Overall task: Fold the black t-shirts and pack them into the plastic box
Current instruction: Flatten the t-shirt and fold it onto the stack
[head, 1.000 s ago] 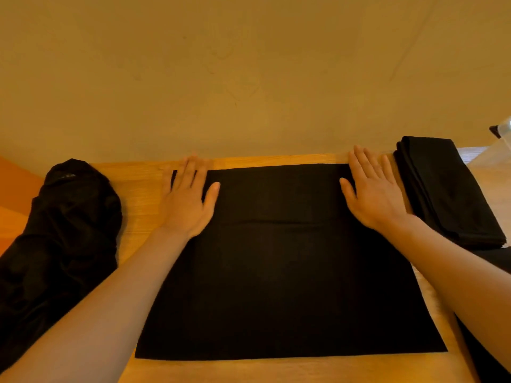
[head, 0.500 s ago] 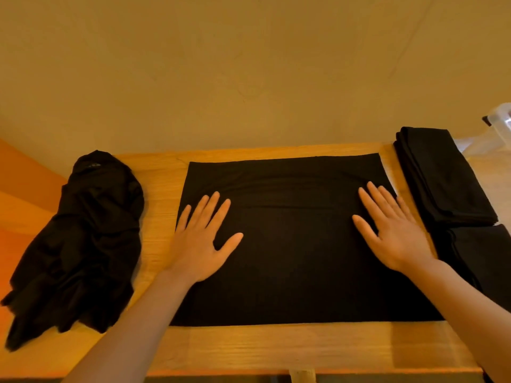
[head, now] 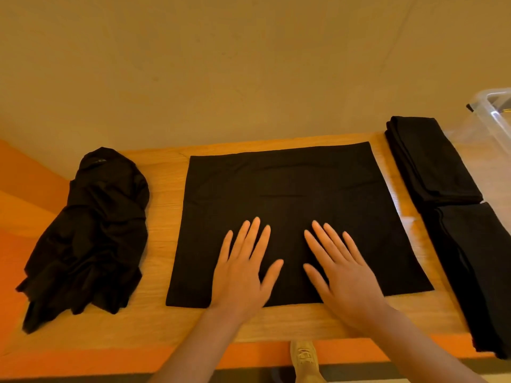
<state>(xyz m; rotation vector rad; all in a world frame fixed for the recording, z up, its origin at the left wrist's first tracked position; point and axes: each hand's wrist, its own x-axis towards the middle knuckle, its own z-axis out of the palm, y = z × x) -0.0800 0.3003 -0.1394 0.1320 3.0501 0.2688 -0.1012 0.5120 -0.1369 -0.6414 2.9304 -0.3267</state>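
A black t-shirt (head: 290,211) lies flat on the wooden bench (head: 163,205), folded into a broad rectangle. The left hand (head: 240,275) and the right hand (head: 343,272) rest palm down on its near half, side by side, fingers straight and spread. To the left sits a crumpled heap of black shirts (head: 88,233). To the right lie two folded black shirts (head: 431,167), one behind the other, with a clear plastic box (head: 489,117) beyond them. A shoe (head: 302,357) shows below the bench edge.

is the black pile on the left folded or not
Not folded. The pile lies crumpled in loose wrinkles, unlike the flat shirt beside it.
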